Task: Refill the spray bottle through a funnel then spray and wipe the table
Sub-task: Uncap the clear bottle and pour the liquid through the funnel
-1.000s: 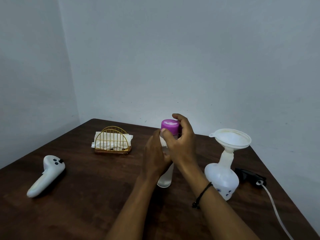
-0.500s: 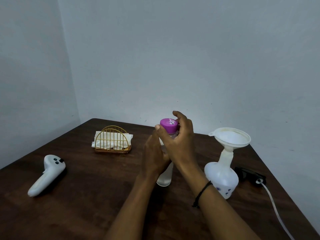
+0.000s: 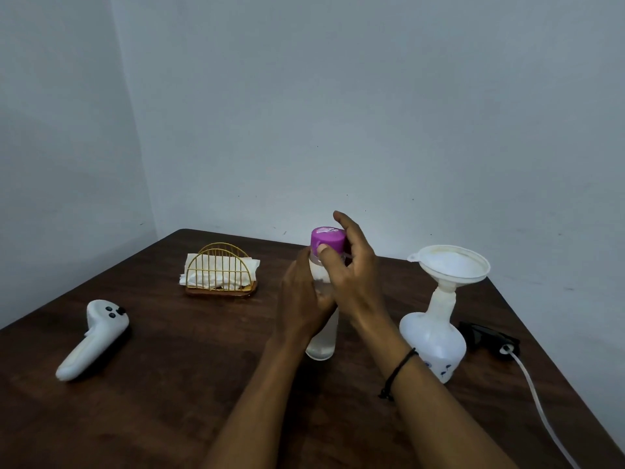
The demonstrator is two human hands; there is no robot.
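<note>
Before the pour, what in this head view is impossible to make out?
- Clear bottle: its middle and fill level are hidden behind both hands.
- Purple cap: whether loosened, covered by right hand.
- Spray bottle: contents, opaque plastic.
- Hose: cut off at the frame's bottom edge.

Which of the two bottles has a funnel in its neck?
The white plastic spray bottle, right of the hands; the clear bottle has a purple cap.

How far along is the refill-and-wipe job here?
Done: the funnel sits in the spray bottle, and its sprayer head lies on the table. In hand: left hand holds the clear bottle; right hand grips its purple cap. Left: pouring, spraying, wiping.
</note>
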